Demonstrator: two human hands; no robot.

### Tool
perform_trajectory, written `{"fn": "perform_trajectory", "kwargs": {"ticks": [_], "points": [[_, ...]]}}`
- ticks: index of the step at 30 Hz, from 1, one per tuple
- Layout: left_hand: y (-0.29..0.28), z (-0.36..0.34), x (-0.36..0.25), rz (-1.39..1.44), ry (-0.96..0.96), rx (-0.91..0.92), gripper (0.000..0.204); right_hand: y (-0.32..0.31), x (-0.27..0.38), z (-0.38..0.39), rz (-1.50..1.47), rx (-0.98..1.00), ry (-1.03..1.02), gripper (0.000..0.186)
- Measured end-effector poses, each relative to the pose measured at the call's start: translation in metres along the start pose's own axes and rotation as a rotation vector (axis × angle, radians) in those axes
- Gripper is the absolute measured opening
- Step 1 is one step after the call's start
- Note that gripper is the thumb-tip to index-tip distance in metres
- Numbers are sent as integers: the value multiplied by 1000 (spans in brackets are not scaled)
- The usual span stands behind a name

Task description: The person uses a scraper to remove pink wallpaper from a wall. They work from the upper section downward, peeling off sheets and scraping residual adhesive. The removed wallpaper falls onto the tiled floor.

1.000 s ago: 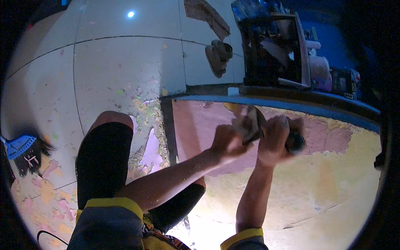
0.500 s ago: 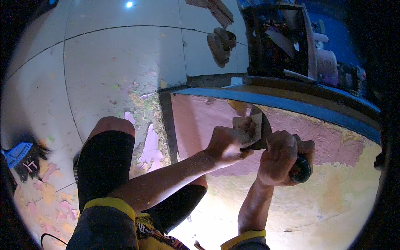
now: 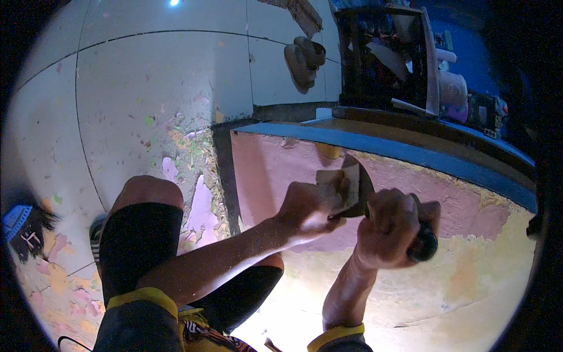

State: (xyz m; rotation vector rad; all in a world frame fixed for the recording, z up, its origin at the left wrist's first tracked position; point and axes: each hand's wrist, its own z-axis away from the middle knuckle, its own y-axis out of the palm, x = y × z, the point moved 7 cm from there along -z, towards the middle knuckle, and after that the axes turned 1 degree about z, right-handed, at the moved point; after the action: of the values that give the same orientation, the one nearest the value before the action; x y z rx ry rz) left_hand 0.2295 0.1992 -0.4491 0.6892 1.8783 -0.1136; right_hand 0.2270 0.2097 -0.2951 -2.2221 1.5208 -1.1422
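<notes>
My right hand [image 3: 388, 234] is wrapped round the dark handle of a broad-bladed scraper [image 3: 365, 186], the handle's rounded end [image 3: 423, 243] sticking out past the fist. My left hand [image 3: 308, 206] is closed at the blade's other side, fingers on a pale rectangular patch [image 3: 350, 183] lying against the blade. Whether that patch is a label or a loose card, I cannot tell. Behind the tool is a low wall face [image 3: 275, 170] with pink paint; lower down and to the right, the pink gives way to a bare yellowish surface [image 3: 469, 276].
Peeled paint flakes [image 3: 202, 205] litter the tiled floor beside my bent knee [image 3: 149, 193]. A blue brush head [image 3: 17, 222] lies at far left. Sandals [image 3: 304, 63] stand at the back. A blue ledge [image 3: 375, 144] tops the wall, with a dark shelf [image 3: 384, 58] and pink tub [image 3: 453, 97] beyond.
The whole view has shifted a little, so most things sit slightly further left. Both hands keep their hold, with little visible movement against the wall.
</notes>
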Motion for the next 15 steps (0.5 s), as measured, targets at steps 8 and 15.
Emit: {"fn": "perform_trajectory", "kwargs": {"ticks": [8,15], "points": [[11,-3,-8,-27,82,104,38,-16,10,5,-44,-126,-61,17],[-3,-8,-8,-11,129,76,32,-12,3,3,-57,14,9,18]]}}
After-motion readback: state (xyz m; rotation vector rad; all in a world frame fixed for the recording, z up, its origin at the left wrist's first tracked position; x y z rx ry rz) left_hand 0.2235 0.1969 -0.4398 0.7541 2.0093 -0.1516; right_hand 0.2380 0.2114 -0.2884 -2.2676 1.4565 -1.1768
